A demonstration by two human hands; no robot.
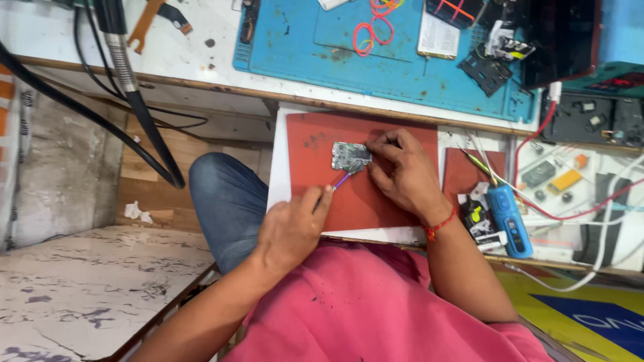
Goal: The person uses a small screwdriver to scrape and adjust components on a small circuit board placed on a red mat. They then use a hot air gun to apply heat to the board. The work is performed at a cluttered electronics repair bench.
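We are looking down at a red mat lying on a white pull-out board. Our right hand is pressing its fingertips onto a small silvery circuit board resting on the mat. Our left hand is gripping a thin purple-tipped tool, its point touching the board's lower edge. A red thread is circling our right wrist. Just right of that wrist, a blue handheld device is lying among red and white wires. Farther up, a blue work mat is carrying rubber bands and small parts.
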